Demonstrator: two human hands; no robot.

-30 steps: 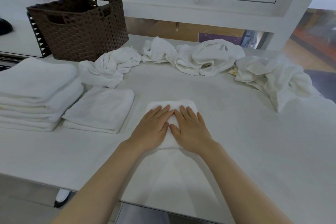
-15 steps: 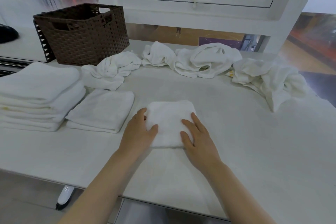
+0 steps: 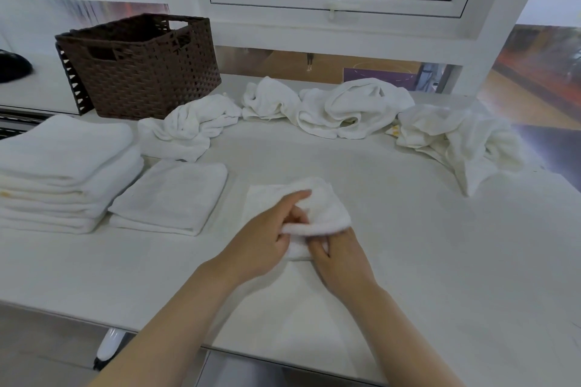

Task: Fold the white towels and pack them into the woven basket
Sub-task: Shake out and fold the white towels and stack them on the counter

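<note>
A small folded white towel (image 3: 320,207) lies at the middle of the white table (image 3: 408,245), its near right edge lifted and curled over. My left hand (image 3: 267,236) grips that near edge from the left. My right hand (image 3: 339,258) holds the same towel from below on the right, fingers tucked under it. The brown woven basket (image 3: 141,72) stands at the back left, its inside not visible. A folded towel (image 3: 171,195) and a taller stack of folded towels (image 3: 63,173) lie left of my hands.
Several crumpled white towels (image 3: 352,107) lie in a row along the table's back edge, from beside the basket to a heap at the right (image 3: 465,141). A window frame (image 3: 339,12) rises behind them. The table's front edge runs just below my forearms.
Both hands went from lying flat on the folded towel, to its sides, to gripping it. The towel's near right part is now lifted off the table.
</note>
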